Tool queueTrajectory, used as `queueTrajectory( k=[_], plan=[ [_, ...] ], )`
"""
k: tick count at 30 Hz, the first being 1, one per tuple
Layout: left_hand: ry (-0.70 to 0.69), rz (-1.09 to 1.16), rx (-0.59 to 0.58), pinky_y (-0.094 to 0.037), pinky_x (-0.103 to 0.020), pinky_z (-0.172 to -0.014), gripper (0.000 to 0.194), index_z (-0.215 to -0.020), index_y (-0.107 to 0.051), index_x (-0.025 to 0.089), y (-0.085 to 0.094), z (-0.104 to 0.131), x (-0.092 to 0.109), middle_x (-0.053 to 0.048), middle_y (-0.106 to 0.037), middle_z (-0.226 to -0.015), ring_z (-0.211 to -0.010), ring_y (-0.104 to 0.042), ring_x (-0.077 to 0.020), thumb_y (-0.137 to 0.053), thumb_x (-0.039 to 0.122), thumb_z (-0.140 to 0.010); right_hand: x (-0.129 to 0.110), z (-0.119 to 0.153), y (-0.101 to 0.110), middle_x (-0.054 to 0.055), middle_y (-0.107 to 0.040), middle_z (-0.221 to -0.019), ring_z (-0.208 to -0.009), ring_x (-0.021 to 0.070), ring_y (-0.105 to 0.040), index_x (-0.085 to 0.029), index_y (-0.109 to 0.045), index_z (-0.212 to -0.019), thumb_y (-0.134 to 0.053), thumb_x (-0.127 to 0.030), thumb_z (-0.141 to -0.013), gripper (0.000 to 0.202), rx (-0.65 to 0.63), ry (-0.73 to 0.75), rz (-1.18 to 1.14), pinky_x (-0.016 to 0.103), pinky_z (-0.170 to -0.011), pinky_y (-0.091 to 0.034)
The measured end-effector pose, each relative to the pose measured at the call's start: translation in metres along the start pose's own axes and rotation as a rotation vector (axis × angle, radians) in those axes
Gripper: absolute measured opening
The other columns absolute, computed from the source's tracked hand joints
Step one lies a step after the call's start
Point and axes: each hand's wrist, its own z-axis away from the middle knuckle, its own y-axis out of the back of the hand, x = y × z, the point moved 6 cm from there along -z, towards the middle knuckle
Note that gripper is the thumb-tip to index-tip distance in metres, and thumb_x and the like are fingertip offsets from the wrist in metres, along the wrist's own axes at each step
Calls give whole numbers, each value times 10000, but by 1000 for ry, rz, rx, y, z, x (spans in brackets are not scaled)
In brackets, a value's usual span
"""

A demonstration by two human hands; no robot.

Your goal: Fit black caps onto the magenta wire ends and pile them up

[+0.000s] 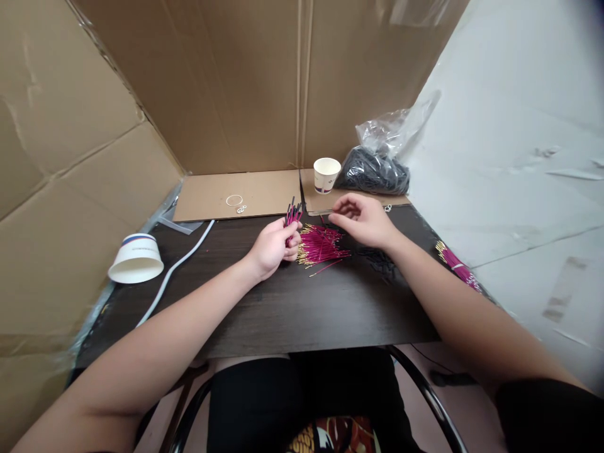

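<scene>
My left hand [278,248] is closed around a small bunch of magenta wires [293,214] whose black-tipped ends point up. Just right of it, on the dark table, lies a loose pile of magenta wires [321,244] with gold-coloured ends. Above the pile's right side hovers my right hand [361,220], its fingers curved and the thumb slightly apart from them; nothing shows between them. Partly hidden below my right wrist is a heap of small black pieces [380,264].
A paper cup [326,176] stands at the back beside a clear bag of black pieces [375,171]. Another cup [136,259] lies tipped at left, near a white cable [182,263]. A tied wire bundle [458,267] lies at right. Rubber bands [234,200] rest on cardboard [202,195].
</scene>
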Motion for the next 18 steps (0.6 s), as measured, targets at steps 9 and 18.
queueTrajectory(
  k=[9, 18],
  plan=[
    [-108, 168, 58, -525, -283, -722, 192, -1046, -581, 138, -2, 0, 5, -122, -769, -939, -820, -736, -186, -448, 171, -1180, -44, 34, -37, 14, -652, -676, -589, 116, -500, -167, -722, -823, -742, -386, -999, 282, -8, 216, 117, 304, -592, -398],
    [-187, 269, -60, -523, -452, -1183, 219, -1024, -617, 149, -23, 7, 4, -178, -797, -1314, -1206, -766, -247, -479, 195, -1187, -34, 48, -70, 30, -731, -743, -598, 114, -533, -149, -870, -1027, -800, -464, -992, 326, -166, 60, -44, 273, -576, -402]
  ],
)
